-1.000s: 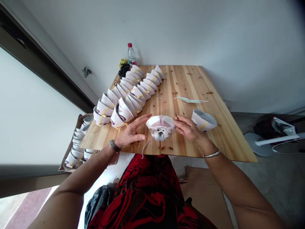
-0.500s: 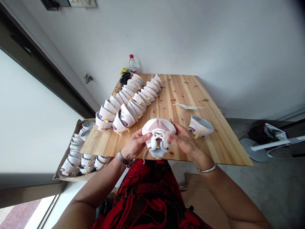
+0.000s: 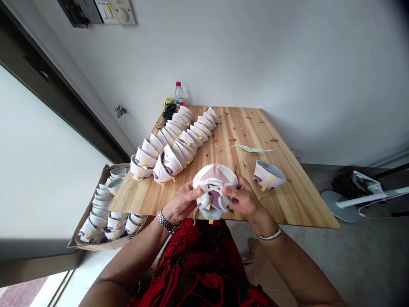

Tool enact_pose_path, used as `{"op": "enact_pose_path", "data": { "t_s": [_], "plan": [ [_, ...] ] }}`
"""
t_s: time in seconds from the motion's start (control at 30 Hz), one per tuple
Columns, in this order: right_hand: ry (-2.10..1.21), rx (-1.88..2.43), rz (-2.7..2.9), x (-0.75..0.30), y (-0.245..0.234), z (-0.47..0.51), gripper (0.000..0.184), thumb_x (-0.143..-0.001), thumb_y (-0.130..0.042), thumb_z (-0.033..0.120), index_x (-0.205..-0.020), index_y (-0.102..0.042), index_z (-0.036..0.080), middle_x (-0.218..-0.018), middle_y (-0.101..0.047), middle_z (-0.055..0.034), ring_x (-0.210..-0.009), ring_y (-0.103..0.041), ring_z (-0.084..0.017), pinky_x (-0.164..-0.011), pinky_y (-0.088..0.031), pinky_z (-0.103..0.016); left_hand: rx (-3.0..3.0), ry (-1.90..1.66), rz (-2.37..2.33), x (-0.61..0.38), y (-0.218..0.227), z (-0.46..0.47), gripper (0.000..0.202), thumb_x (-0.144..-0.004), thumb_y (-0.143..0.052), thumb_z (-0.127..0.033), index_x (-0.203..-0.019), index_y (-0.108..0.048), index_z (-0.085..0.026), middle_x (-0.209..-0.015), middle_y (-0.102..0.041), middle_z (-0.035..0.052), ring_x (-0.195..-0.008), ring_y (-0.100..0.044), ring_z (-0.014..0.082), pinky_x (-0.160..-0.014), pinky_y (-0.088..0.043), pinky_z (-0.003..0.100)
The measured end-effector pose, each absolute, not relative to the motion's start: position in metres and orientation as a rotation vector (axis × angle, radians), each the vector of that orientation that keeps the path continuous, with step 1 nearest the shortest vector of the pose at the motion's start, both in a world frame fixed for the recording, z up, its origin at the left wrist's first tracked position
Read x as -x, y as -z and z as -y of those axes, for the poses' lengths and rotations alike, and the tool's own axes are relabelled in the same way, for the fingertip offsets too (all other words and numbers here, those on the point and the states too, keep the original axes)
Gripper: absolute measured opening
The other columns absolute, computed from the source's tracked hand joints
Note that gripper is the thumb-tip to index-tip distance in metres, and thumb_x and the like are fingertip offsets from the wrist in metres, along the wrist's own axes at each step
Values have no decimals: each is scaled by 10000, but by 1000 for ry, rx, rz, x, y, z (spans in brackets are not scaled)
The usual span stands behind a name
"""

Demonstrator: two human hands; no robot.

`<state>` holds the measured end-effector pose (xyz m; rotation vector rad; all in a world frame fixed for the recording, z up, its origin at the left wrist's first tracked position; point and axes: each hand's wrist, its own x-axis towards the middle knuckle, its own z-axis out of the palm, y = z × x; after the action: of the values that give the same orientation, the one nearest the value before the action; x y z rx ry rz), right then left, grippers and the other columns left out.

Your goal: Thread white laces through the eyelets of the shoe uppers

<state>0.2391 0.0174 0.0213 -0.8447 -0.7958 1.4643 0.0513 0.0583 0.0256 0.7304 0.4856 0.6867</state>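
A pink and white shoe upper [image 3: 214,175] with white laces is held up above the table's front edge, its toe pointing away from me. My left hand [image 3: 184,197] grips its left side, thumb on top by the lacing. On the opposite side my right hand [image 3: 245,196] grips it too, thumb pressed beside the laces. The grey-lined opening faces me, and a yellow tab [image 3: 209,203] shows at the purple tongue. A thin dark tip [image 3: 235,169] sticks up by my right fingers; what it belongs to is hidden. Another shoe upper [image 3: 267,175] lies right of my right hand.
Two rows of nested shoe uppers [image 3: 171,160] run along the left of the wooden table [image 3: 297,204]. A face mask [image 3: 252,149] lies farther back, and a bottle [image 3: 179,96] stands at the far end. A cardboard box [image 3: 75,238] of uppers sits at lower left.
The thumbs have shifted at the lacing, and the purple tongue with its yellow tab now shows more between the eyelet edges. Both hands keep hold. The whole view has tilted slightly upward.
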Motion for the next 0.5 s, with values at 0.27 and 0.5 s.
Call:
{"op": "enact_pose_path", "data": {
  "t_s": [0.27, 0.5],
  "plan": [
    [-1467, 727, 784, -231, -9, -14, 510, -555, -920, 451, -939, -670, 227, -702, -655, 14, -584, -566, -143, -529, -460, -260, -657, -678, -390, -58, -25, -47, 446, -565, -947, -346, -916, -758, -146, -799, -772, 78, -680, -724, 224, -673, -575, 320],
    [-1459, 686, 860, -224, -6, -35, 456, -604, -896, 492, -905, -660, 243, -674, -548, 61, -434, -210, -43, -364, -157, -202, -459, -886, -486, -76, -21, -76, 384, -778, -806, -516, -1014, -744, -220, -961, -775, 42, -891, -720, 205, -823, -569, 309]
  ]
}}
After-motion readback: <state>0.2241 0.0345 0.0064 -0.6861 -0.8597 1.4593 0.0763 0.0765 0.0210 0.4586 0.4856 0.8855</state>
